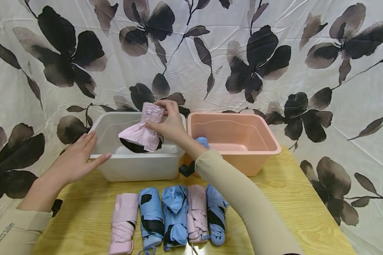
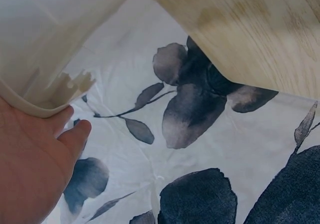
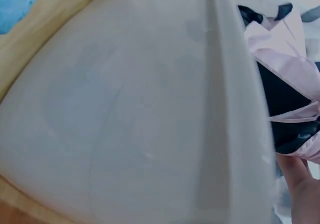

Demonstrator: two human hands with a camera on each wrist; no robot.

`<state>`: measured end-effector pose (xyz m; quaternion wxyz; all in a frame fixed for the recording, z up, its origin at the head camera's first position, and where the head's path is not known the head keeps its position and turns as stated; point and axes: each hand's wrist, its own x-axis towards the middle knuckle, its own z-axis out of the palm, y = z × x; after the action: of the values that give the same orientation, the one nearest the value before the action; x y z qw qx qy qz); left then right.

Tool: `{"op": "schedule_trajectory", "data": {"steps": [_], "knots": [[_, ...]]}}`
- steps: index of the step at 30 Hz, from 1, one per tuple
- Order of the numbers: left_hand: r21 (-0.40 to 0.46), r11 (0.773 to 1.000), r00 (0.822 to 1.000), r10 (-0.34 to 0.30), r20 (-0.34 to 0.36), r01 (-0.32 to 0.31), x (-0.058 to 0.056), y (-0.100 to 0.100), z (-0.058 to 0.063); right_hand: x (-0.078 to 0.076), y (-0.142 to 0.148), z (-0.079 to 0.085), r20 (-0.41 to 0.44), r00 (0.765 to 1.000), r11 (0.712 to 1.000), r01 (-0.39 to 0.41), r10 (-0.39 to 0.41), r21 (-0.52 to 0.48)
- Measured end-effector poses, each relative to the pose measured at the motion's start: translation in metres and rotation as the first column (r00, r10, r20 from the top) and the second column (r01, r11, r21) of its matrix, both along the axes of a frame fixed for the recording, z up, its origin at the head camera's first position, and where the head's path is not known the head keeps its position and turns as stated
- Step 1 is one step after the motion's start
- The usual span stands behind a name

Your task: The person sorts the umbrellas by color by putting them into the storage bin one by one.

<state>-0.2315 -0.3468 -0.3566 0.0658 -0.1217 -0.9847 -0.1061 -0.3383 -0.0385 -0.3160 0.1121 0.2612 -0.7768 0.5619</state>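
Between the fingers and thumb of my right hand [image 1: 170,124] is a pink folding umbrella [image 1: 151,115], gripped by its wrapped upper part. Its loose pink cloth and black underside hang inside the white bin [image 1: 140,168]. The right wrist view shows the umbrella's pink and black folds [image 3: 285,87] beyond the bin's wall, with part of the hand below. My left hand [image 1: 78,159] rests at the bin's left rim with fingers extended; in the left wrist view that hand [image 2: 35,159] touches the rim's corner.
A peach bin [image 1: 236,164] stands to the right, with a blue bundle [image 1: 202,141] inside. In front, a row of rolled umbrellas lies on the wooden table [image 1: 293,212]: two pink [image 1: 124,221] and three blue [image 1: 151,214]. Flowered cloth [image 1: 204,71] hangs behind.
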Motion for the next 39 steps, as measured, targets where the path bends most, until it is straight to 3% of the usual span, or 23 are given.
{"op": "schedule_trajectory", "data": {"steps": [4,10,16,21,26,31,33,39], "knots": [[-0.011,1.000,1.000,-0.001,0.003,0.001,-0.001,0.000,0.001,-0.006,-0.014,-0.005,0.038,0.999,0.997,-0.024,0.021,0.076],[-0.008,1.000,1.000,-0.009,0.003,0.009,-0.003,0.002,0.003,-0.013,-0.030,-0.015,0.155,0.984,0.990,-0.103,0.087,0.099],[-0.013,1.000,1.000,-0.008,0.022,0.008,-0.004,0.003,0.003,-0.017,-0.040,-0.028,0.255,0.950,0.967,-0.218,0.179,0.131],[-0.016,1.000,1.000,0.005,0.021,-0.004,-0.001,0.001,0.005,-0.017,-0.046,-0.033,0.277,0.922,0.938,-0.318,0.272,0.137],[-0.006,1.000,1.000,0.001,0.012,-0.001,-0.002,0.001,0.006,-0.017,-0.045,-0.036,0.350,0.897,0.923,-0.345,0.271,0.169],[0.002,1.000,1.000,0.008,0.020,-0.008,-0.002,0.002,0.003,-0.015,-0.045,-0.039,0.441,0.853,0.883,-0.409,0.279,0.232],[0.004,1.000,1.000,0.008,0.020,-0.008,-0.002,0.002,0.002,-0.015,-0.045,-0.041,0.441,0.852,0.863,-0.425,0.281,0.272],[-0.002,1.000,1.000,0.005,0.014,-0.005,0.000,0.003,0.001,-0.017,-0.048,-0.045,0.384,0.894,0.836,-0.384,0.231,0.393]]}}
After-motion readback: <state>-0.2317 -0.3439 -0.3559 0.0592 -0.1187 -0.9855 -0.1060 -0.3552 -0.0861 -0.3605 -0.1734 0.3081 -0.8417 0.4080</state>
